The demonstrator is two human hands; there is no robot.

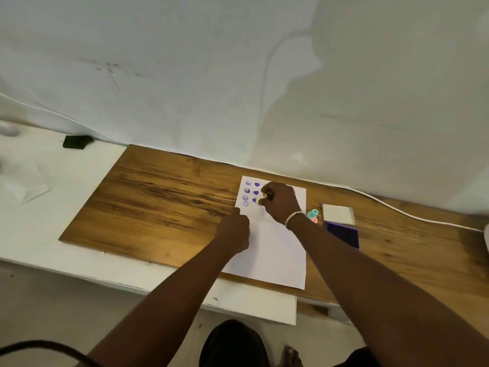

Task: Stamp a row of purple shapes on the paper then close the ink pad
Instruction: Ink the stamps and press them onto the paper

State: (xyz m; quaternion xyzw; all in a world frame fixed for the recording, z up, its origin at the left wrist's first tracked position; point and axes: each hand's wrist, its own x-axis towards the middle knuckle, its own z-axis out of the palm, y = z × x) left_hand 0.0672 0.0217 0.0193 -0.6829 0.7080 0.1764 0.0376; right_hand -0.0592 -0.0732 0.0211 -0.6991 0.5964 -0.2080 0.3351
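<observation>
A white paper (275, 250) lies on a wooden board (164, 202). Near its far edge are a column of purple smiley prints (247, 194) and a column of purple hearts (256, 188). My right hand (280, 202) grips a small pale stamp (262, 199), pressed down on the paper below the hearts. My left hand (235, 229) rests with curled fingers on the paper's left edge and holds it flat. The ink pad (343, 233) lies open to the right, purple surface up, with its white lid (338, 214) just beyond it.
Two more small stamps, teal and pink (313, 215), stand between the paper and the ink pad. A white cable (412, 215) runs along the board's far right edge. A black object (77, 141) sits on the white surface at far left. White sheeting hangs behind.
</observation>
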